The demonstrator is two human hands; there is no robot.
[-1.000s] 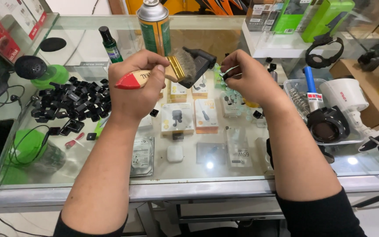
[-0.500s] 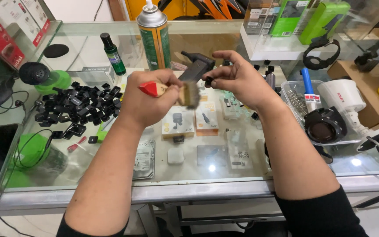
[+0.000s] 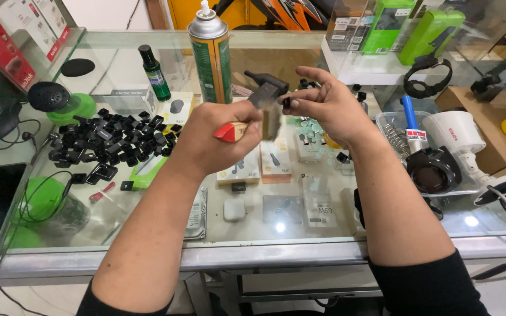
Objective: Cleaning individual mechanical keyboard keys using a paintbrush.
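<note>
Left hand: the left hand [image 3: 221,137] is hovering above the middle of the glass desk [image 3: 147,234], its grip clamped around the red-tipped wooden handle of a paintbrush [image 3: 253,120].
Paintbrush: it is pointing to the right, its bristle end blurred and sitting just beside the right hand's fingertips.
Right hand: the right hand [image 3: 329,105] is hovering close beside the left one, its thumb and forefinger pinching together on a small black keycap [image 3: 286,102], with the other fingers spreading upward.
Keycap: it is being held in the air just at the brush's bristles; whether they are touching cannot be told.
Behind the hands: a tall spray can [image 3: 211,55] is standing upright on the desk, and a small dark bottle [image 3: 155,75] with a green label is standing to its left.
Left of the hands: a heap of black keycaps [image 3: 106,137] is lying on the glass.
Right of the hands: a white security camera [image 3: 461,140] is lying near the desk's right end.
</note>
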